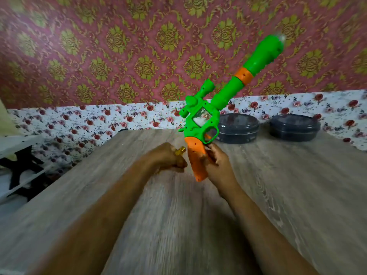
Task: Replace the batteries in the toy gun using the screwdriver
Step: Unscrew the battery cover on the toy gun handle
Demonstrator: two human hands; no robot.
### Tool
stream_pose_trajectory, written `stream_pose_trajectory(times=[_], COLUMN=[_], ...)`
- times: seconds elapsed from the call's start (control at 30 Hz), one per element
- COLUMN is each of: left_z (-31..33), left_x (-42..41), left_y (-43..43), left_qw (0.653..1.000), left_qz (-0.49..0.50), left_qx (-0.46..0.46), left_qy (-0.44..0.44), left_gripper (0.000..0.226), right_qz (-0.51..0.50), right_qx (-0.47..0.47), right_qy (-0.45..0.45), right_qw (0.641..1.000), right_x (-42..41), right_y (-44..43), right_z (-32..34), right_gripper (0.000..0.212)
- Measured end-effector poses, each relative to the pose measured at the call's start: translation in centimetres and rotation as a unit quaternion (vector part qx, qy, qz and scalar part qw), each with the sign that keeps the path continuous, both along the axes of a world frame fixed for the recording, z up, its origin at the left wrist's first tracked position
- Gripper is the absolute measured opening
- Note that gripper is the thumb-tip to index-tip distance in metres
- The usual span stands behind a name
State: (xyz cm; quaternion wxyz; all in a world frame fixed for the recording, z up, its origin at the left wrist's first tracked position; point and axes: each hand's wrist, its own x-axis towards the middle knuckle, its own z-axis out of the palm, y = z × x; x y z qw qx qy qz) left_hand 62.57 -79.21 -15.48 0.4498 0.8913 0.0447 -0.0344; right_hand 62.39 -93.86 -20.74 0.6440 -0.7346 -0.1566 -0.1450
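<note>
We hold the toy gun up above the far middle of the wooden table, with its barrel pointing up and to the far right. The right hand grips it firmly round the orange handle, with the fingers closed on the handle's right side. The left hand is just beside the handle, on its left. Its fingers are curled, and a small gold piece shows at the top of it. The picture is blurred there, so we cannot tell if this piece is a tool, a battery or a ring, or whether the hand really holds something.

We see no clear screwdriver, no loose batteries and no open cover. The handle looks closed, with small dark screw holes in it. So we judge that opening the compartment is probably not yet done, but we are not sure.

The gun is bright green plastic with orange parts: the handle and a ring on the barrel. It has a clear window in the body and a pale, blurred tip.
</note>
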Motion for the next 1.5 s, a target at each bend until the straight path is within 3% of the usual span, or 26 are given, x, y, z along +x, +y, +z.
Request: stream_pose_trajectory(times=[0.07, 0.1, 0.2, 0.37, 0.63, 0.97, 1.07, 1.2, 1.37, 1.43, 1.5], left_z=[1.0, 1.0, -0.2, -1.6, -5.4, -6.5, -6.6, -5.1, -1.1, -0.5, -0.8], left_x=[1.8, 2.6, 4.8, 5.8, 6.3, 5.9, 5.7, 5.0, 3.3, 2.3, 1.5], left_y=[0.6, 0.9, 1.6, 2.1, 2.6, 2.5, 3.1, 4.6, 6.5, 6.7, 6.8], left_qw=[0.970, 0.954, 0.931, 0.910, 0.917, 0.885, 0.904, 0.931, 0.929, 0.943, 0.953], left_qz=[-0.021, -0.030, -0.030, 0.028, 0.076, 0.050, 0.048, 0.066, 0.120, 0.094, 0.041], left_qx=[0.243, 0.299, 0.362, 0.411, 0.367, 0.438, 0.392, 0.296, 0.237, 0.178, 0.113], left_qy=[-0.008, 0.007, 0.023, -0.054, -0.134, -0.152, -0.165, -0.204, -0.259, -0.265, -0.278], left_gripper=[0.016, 0.021, 0.026, 0.022, 0.011, 0.018, 0.012, 0.023, 0.026, 0.030, 0.028], right_qz=[0.035, 0.045, 0.051, 0.039, 0.069, 0.052, 0.046, 0.039, 0.024, 0.022, 0.015], right_qx=[0.064, 0.088, 0.126, 0.134, 0.158, 0.160, 0.157, 0.160, 0.156, 0.152, 0.150], right_qy=[0.039, 0.053, 0.076, 0.112, 0.152, 0.156, 0.163, 0.170, 0.174, 0.175, 0.184], right_qw=[0.997, 0.994, 0.988, 0.984, 0.973, 0.973, 0.973, 0.972, 0.972, 0.973, 0.971], right_x=[-0.1, -0.1, 0.1, 0.6, 0.6, 0.6, 0.7, 0.8, 1.1, 1.0, 1.1], right_y=[-0.2, -0.3, -0.6, -0.4, -0.1, -0.3, -0.4, -0.6, -0.5, -0.4, -0.5], right_z=[0.1, 0.0, -0.2, -0.4, -1.1, -1.4, -1.4, -1.5, -1.6, -1.6, -1.8], right_gripper=[0.027, 0.028, 0.025, 0.020, 0.017, 0.016, 0.019, 0.025, 0.030, 0.030, 0.045])
